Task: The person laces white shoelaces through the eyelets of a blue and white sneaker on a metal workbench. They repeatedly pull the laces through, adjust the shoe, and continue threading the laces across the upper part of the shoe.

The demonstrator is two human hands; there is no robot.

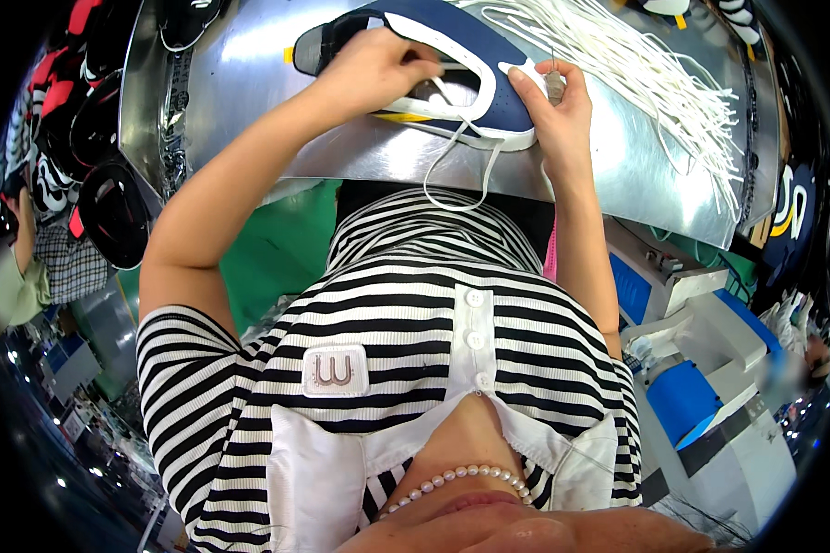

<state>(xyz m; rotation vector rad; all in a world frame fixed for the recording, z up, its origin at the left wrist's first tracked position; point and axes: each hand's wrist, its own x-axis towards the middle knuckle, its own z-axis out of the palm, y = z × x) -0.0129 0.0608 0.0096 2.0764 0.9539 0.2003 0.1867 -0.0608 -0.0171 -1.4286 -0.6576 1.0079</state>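
On the counter (231, 120), this navy shoe upper (512, 118) seems light and pliable, best held by its edge; my right fingers (574, 81) clasp a needle-tipped tool (554, 87), but whether my left fingers (421, 70) pinch anything I can't tell.

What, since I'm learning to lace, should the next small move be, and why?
Probably draw the white lace gently through with the left hand: that hand is by the lace at the opening of the navy upper, a slack loop hangs past the metal table's near edge, and the right hand is at the upper's right end.
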